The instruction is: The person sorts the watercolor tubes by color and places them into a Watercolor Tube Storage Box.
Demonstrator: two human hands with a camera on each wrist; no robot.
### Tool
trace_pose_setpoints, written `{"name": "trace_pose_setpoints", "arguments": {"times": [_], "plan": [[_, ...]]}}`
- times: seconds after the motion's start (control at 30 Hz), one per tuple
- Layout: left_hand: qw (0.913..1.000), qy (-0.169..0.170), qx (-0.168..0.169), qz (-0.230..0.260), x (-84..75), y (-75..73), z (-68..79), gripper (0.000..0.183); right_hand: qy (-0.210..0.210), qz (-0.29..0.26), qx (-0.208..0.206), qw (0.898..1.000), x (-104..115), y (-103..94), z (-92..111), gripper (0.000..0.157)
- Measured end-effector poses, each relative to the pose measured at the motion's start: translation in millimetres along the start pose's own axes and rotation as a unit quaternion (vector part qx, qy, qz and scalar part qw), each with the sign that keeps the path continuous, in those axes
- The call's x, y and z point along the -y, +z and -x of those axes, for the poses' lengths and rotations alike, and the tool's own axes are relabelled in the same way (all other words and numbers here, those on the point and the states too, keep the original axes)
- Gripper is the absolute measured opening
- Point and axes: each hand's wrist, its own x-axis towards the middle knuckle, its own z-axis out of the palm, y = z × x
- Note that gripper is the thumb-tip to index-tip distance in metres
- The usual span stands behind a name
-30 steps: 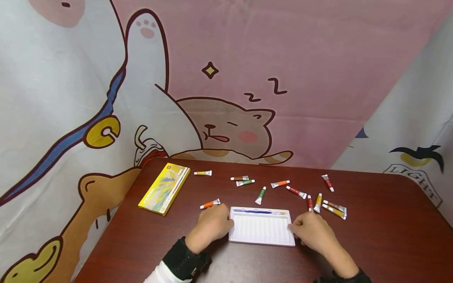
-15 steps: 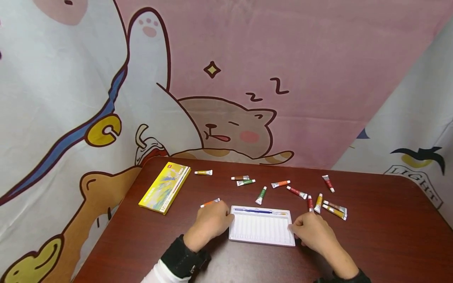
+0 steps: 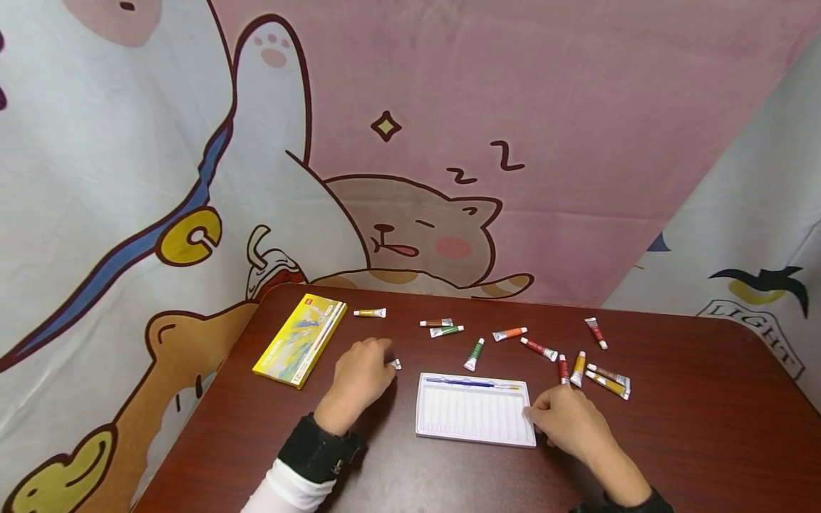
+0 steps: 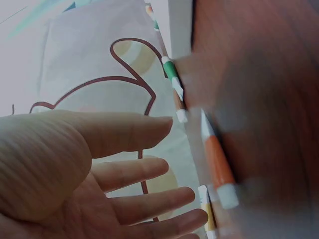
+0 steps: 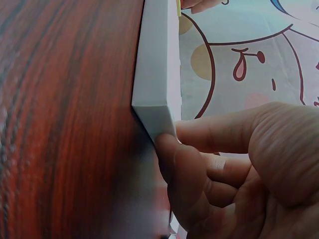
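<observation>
A white plastic tray (image 3: 475, 438) lies on the dark wood table, its row of narrow slots bare and a blue paintbrush (image 3: 471, 383) in its top groove. My right hand (image 3: 572, 420) pinches the tray's right end between thumb and forefinger; the right wrist view shows the tray's corner (image 5: 152, 74) at those fingers. My left hand (image 3: 359, 374) hovers left of the tray with fingers extended and nothing in them. Close by its fingertips lies an orange paint tube (image 4: 219, 169), mostly hidden behind the hand in the head view.
A yellow paint box (image 3: 301, 340) lies at the left. Several paint tubes are scattered behind the tray, among them a green tube (image 3: 474, 354), a red tube (image 3: 596, 333) and a yellow tube (image 3: 370, 313). A printed cloth (image 3: 577, 142) hangs behind the table.
My left hand has let go of the tray's left end and moved left and away from me, over the orange paint tube. The right hand stays at the tray's right end.
</observation>
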Motion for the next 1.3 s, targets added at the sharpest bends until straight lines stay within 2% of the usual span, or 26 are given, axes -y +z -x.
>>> {"name": "trace_pose_setpoints", "arguments": {"times": [0.1, 0.4, 0.63, 0.87, 1.07, 1.3], "plan": [[0.9999, -0.005, 0.007, -0.012, 3.4, 2.6, -2.5, 0.041, 0.000, 0.001, 0.000, 1.000, 0, -0.1, 0, 0.031], [0.9983, 0.014, 0.009, -0.057, 9.8, 9.2, -3.4, 0.047, -0.008, -0.002, -0.002, 1.000, -1, 0.4, 0, 0.032], [0.9983, 0.030, -0.004, -0.050, 9.6, 9.6, -1.5, 0.029, -0.006, 0.000, -0.002, 1.000, -2, 0.3, 0, 0.033], [0.9991, 0.016, 0.015, -0.036, 9.3, 11.2, -2.8, 0.007, -0.007, 0.004, -0.005, 1.000, 0, -0.3, 1, 0.033], [0.9994, 0.003, 0.015, -0.032, 10.1, 11.7, -3.1, 0.014, -0.011, 0.005, -0.011, 1.000, 0, 0.4, 1, 0.033], [0.9977, -0.037, 0.056, 0.002, 9.2, 12.6, -4.6, 0.015, -0.010, 0.006, -0.013, 1.000, 0, 0.3, 2, 0.033]]}}
